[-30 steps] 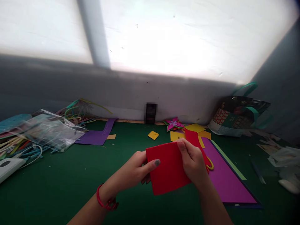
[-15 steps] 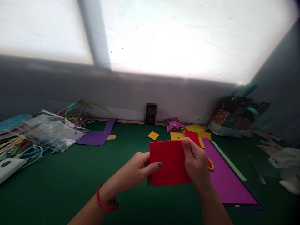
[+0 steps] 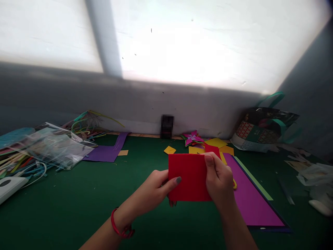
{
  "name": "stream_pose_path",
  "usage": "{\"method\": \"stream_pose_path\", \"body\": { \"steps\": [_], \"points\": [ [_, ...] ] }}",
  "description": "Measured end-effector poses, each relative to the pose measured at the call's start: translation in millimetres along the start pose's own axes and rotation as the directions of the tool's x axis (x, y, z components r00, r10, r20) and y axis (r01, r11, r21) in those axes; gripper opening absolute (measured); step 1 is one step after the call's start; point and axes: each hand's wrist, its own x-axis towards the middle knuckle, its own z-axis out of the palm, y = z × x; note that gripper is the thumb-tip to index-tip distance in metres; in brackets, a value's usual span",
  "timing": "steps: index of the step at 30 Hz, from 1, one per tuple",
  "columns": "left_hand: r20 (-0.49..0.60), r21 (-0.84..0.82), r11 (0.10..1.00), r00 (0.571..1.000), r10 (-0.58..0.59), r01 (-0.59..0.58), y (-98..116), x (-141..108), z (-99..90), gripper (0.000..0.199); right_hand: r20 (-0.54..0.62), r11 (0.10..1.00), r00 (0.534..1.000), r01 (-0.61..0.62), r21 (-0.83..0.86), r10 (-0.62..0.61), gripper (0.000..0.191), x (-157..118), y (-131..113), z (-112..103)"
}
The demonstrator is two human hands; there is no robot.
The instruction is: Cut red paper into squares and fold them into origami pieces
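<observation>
A flat red paper rectangle (image 3: pixel 192 177) is held up above the green tabletop (image 3: pixel 99 201). My left hand (image 3: pixel 161 187) pinches its left edge, thumb on the near face and fingers behind. At the right edge, my right hand (image 3: pixel 220 177) grips the paper with the thumb near the top corner. Beyond the hands lies a small yellow folded square (image 3: pixel 170 150). A yellow loop-shaped handle (image 3: pixel 235 184) shows partly beside my right hand.
Purple paper (image 3: pixel 104 153), a clear plastic bag (image 3: pixel 65 146) and thin coloured strips (image 3: pixel 15 165) lie left. Magenta sheets (image 3: pixel 255 205), yellow papers (image 3: pixel 215 142) and folded paper stars (image 3: pixel 192 138) are right, before a patterned bag (image 3: pixel 260 130).
The red paper has shifted slightly right and up, and its edges now look more level. Both hands moved with it, still gripping its sides.
</observation>
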Motion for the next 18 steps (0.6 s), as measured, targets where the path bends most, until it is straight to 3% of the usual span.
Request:
{"method": "stream_pose_path", "body": {
  "steps": [12, 18],
  "points": [
    [-0.068, -0.017, 0.994, 0.992, -0.108, 0.107, -10.4, 3.5, 5.6, 0.038, -0.028, 0.998, 1.000, -0.012, -0.058, 0.010, 0.032, 4.7, 10.0, 6.2],
    [0.067, -0.077, 0.991, 0.993, -0.102, 0.107, -8.0, 2.4, 0.7, 0.031, -0.108, 0.994, 0.994, -0.007, -0.110, -0.005, 0.035, 5.2, 12.1, 4.6]
  ]
}}
